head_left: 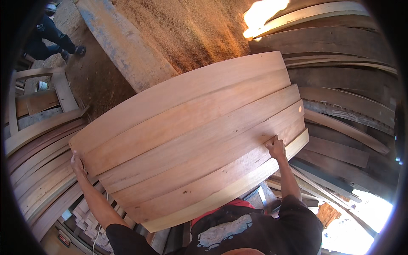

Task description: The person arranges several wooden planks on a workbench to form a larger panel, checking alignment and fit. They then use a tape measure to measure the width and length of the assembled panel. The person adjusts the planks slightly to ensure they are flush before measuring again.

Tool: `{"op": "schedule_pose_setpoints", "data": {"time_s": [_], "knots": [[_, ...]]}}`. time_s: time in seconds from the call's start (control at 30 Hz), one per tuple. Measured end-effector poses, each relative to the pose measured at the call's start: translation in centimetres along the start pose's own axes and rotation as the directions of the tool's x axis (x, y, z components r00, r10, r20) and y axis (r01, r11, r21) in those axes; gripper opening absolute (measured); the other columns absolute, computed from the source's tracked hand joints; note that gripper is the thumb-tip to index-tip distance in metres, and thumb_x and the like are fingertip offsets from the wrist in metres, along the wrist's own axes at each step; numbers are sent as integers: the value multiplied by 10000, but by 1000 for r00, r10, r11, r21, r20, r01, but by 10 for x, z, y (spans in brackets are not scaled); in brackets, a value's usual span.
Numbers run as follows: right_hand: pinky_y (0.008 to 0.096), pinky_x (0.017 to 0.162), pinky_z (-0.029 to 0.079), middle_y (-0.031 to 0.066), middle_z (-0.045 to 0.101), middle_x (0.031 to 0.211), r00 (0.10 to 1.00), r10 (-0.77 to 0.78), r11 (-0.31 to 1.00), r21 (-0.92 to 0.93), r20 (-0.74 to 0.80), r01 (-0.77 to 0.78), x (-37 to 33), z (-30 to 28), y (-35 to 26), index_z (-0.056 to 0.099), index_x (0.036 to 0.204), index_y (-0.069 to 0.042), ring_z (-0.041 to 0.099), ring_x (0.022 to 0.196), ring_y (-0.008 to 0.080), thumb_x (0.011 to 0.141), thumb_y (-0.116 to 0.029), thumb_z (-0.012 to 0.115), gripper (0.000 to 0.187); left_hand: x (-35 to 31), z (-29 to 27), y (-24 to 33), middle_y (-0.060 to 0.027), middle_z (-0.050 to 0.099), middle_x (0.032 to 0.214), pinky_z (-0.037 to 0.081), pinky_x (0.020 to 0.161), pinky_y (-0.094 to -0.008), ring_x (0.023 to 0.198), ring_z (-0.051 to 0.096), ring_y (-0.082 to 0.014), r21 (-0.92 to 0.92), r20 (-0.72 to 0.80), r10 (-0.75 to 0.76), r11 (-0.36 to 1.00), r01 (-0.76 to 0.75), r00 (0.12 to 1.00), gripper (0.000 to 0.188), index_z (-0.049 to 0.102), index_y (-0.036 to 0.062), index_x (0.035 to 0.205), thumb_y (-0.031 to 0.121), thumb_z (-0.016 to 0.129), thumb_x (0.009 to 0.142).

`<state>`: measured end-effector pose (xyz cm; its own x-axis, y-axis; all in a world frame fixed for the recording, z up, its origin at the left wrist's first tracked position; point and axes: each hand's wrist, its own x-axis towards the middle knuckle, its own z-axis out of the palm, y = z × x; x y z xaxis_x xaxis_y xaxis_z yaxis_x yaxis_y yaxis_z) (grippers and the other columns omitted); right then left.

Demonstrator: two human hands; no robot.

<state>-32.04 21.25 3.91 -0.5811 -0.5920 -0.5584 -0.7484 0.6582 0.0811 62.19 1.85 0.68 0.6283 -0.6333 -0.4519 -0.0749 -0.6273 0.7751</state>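
Note:
Several reddish-brown wooden boards (199, 127) lie side by side in front of me like a wide panel, their right ends staggered. The nearest strip (225, 202) is paler. My left hand (77, 164) is wrapped round the left end of the far boards, thumb on top, its other fingers partly hidden. On the right, my right hand (276, 147) rests on the face of a near board with fingers curled and pressed together. Whatever those fingers may pinch is hidden. A small pale round spot (300, 109) marks a board's right end.
Sawdust (191, 34) is heaped beyond the panel beside a worn plank (127, 46). Long timbers are stacked at the right (340, 80) and left (38, 178). A wooden frame (63, 91) lies at the left. Another person's legs (53, 36) show at the far left.

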Motion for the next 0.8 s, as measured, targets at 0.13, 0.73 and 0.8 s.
{"op": "schedule_pose_setpoints", "data": {"time_s": [0.13, 0.73, 0.8], "knots": [[518, 931, 476, 245, 605, 1111, 933, -291, 957, -80, -212, 280, 31, -48, -68, 425, 1490, -45, 567, 1115, 421, 856, -341, 730, 764, -3, 5, -16, -215, 598, 1300, 478, 988, -399, 1176, 587, -286, 282, -81, 115, 955, -88, 990, 822, 451, -72, 1413, 562, 652, 929], [443, 911, 516, 161, 717, 1125, 710, -700, 713, -30, -81, 700, 177, -151, -336, 685, 1222, -132, 672, 1049, 343, 904, -319, 565, 388, -2, 15, -24, -221, 519, 1347, 468, 1006, -410, 1188, 562, -308, 178, -234, 158, 977, -117, 959, 717, 348, -45, 1434, 488, 550, 999], [445, 926, 509, 179, 706, 1148, 701, -705, 708, -58, -103, 704, 178, -145, -327, 682, 1215, -111, 661, 1080, 349, 907, -316, 561, 388, -12, 19, -28, -219, 524, 1337, 470, 1001, -406, 1179, 565, -302, 152, -228, 160, 980, -127, 961, 709, 359, -44, 1425, 486, 556, 997]]}}
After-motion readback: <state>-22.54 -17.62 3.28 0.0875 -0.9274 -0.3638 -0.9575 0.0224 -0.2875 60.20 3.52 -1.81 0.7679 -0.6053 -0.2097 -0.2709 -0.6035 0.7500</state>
